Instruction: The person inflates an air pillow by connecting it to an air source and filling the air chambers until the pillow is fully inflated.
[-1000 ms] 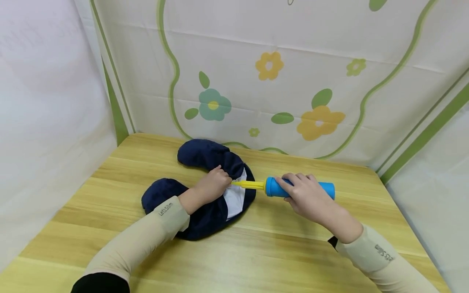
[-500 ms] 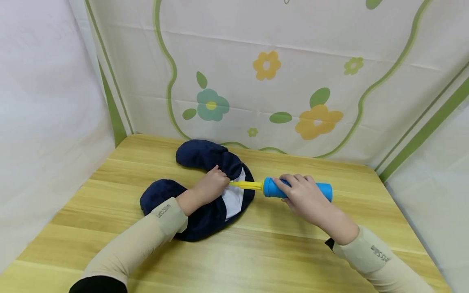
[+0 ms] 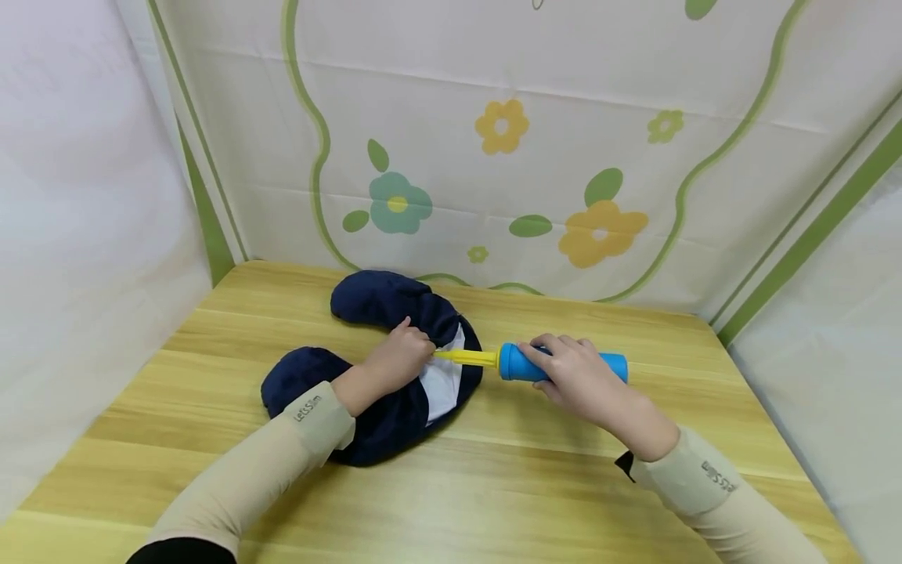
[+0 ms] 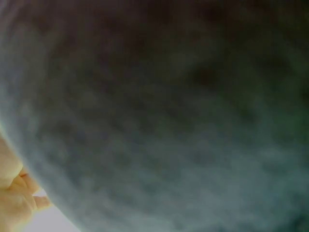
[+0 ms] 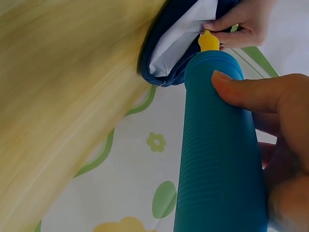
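Note:
A navy plush U-shaped neck pillow [image 3: 395, 429] lies on the table, its white inner lining [image 3: 442, 392] showing at the bend. There my left hand [image 3: 395, 359] pinches the pillow around the tip of a yellow nozzle [image 3: 470, 357]; the tip and what it meets are hidden by the fingers. The nozzle belongs to a blue hand pump [image 3: 517, 363], held level. Around its barrel my right hand [image 3: 579, 380] is wrapped, with the thumb [image 5: 229, 89] along the ribbed side in the right wrist view. Dark, blurred plush [image 4: 169, 121] fills most of the left wrist view.
The pillow and both hands are over a wooden table [image 3: 493, 501]. White fabric walls [image 3: 423, 70] with printed flowers and green lines stand behind it and at both sides. Beige sleeves [image 3: 247, 462] cover both forearms.
In the head view everything, background included, sits slightly farther left than before. Both hands keep the same holds on the pillow and the pump.

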Demonstrator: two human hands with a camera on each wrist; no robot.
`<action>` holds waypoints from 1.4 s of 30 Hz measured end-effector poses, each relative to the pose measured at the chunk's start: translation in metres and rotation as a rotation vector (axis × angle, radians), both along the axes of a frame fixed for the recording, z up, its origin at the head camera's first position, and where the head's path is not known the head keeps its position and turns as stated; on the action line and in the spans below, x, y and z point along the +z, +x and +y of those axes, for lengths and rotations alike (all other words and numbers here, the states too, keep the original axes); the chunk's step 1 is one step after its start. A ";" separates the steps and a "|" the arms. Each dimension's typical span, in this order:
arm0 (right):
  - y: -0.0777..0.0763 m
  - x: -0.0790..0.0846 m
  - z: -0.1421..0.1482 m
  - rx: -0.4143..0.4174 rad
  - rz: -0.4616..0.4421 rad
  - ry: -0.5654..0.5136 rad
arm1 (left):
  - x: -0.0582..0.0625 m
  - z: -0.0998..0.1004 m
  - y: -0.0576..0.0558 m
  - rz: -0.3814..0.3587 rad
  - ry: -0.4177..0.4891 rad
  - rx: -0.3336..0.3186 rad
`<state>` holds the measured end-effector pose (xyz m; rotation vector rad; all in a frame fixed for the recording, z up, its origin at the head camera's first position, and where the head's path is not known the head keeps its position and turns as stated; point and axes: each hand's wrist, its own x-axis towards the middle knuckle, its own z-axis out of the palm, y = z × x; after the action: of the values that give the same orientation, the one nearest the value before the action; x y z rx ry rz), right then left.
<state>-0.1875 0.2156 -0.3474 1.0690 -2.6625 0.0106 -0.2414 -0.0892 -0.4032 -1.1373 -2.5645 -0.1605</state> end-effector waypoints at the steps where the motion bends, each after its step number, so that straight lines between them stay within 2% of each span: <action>1: 0.000 0.000 0.000 0.001 0.001 -0.001 | 0.001 0.000 0.000 -0.015 0.005 0.006; 6: -0.002 -0.002 0.003 -0.012 -0.005 -0.011 | 0.005 0.001 -0.001 -0.129 0.042 0.044; 10: -0.005 -0.006 0.007 -0.016 -0.019 -0.019 | 0.009 0.001 -0.002 -0.185 0.050 0.070; 13: -0.008 -0.010 0.009 -0.009 -0.021 -0.030 | 0.010 0.002 -0.002 -0.183 0.050 0.089; 20: -0.013 -0.021 0.015 0.001 -0.045 -0.087 | 0.010 0.001 0.000 -0.087 0.058 0.143; 22: -0.014 -0.024 0.016 0.007 -0.051 -0.102 | 0.012 0.001 0.001 -0.079 0.063 0.149; 24: -0.015 -0.025 0.017 0.011 -0.054 -0.112 | 0.015 0.001 0.002 -0.087 0.059 0.159; 32: -0.016 -0.028 0.016 0.018 -0.054 -0.125 | 0.026 0.001 0.007 -0.208 0.069 0.248; 38: -0.019 -0.031 0.013 0.025 -0.060 -0.144 | 0.036 0.005 0.010 -0.238 0.039 0.271; 42: -0.021 -0.033 0.013 0.035 -0.069 -0.156 | 0.042 0.011 0.015 -0.223 0.045 0.290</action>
<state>-0.2085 0.2282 -0.3807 1.0825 -2.6522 0.2624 -0.2263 -0.0780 -0.3610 -0.7556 -2.8711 -0.2873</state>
